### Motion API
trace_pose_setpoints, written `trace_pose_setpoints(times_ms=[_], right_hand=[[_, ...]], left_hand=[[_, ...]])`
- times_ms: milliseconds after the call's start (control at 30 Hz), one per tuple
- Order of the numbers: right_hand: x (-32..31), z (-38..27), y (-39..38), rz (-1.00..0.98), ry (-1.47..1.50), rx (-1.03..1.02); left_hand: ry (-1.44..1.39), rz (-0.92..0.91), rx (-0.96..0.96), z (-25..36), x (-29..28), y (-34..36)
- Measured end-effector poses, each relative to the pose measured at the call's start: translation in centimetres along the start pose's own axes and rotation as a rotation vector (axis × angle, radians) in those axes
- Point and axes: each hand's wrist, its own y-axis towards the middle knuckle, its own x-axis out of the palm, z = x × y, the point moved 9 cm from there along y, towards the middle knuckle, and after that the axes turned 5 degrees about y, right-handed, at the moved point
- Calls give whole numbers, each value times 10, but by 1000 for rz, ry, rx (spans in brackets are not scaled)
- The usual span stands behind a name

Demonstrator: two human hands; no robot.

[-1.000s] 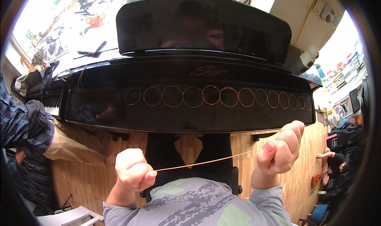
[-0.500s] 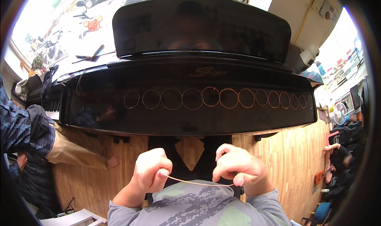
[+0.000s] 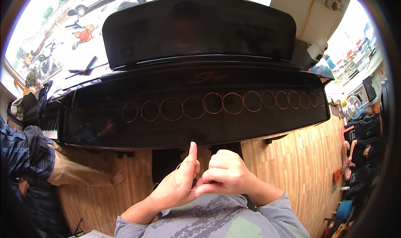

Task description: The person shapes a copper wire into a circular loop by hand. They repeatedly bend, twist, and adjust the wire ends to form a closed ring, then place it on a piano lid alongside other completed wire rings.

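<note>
A thin copper-coloured string [image 3: 175,178] bends in a loop around my left hand [image 3: 177,187], low in front of the piano. One finger of that hand points straight up while the others are curled in. My right hand [image 3: 225,173] is closed beside it, thumb and forefinger pinching the string where the two hands meet. Beyond them, a row of coiled strings [image 3: 232,114] lies along the glossy black piano lid [image 3: 196,133]. The coils at the left look silvery, those at the middle and right copper; they get smaller toward the right.
A person in tan trousers [image 3: 81,171] sits at the left by the piano keys [image 3: 49,127]. Far right, another person holds a small orange guitar [image 3: 338,174] near a white fan [image 3: 354,106]. The raised black music stand [image 3: 200,33] stands behind the lid.
My hands were apart with the string stretched in a shallow curve between them. They have come together, and the string now loops round my left hand. The view has shifted slightly.
</note>
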Motion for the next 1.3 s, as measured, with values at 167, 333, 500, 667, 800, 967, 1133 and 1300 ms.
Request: trace_pose_setpoints(times_ms=[167, 333, 500, 667, 800, 967, 1133, 1300], right_hand=[[4, 6, 0, 6, -117, -1], [5, 14, 5, 11, -128, 26], [3, 21, 13, -103, 42, 144], [-12, 54, -2, 14, 321, 386], [-5, 81, -18, 358, 784, 524], [6, 97, -24, 595, 905, 476], [17, 93, -38, 698, 1060, 421], [24, 90, -46, 623, 940, 467]], left_hand=[[-206, -34, 37, 3, -2, -2], [-116, -30, 128, 2, -15, 4], [-460, 30, 42, -19, -22, 2], [-821, 153, -200, -52, -18, 5], [-899, 299, -306, -63, -22, 9], [-876, 371, -241, -59, -26, 11], [-833, 506, -223, -63, -36, 12], [-837, 517, -236, -68, -32, 14]])
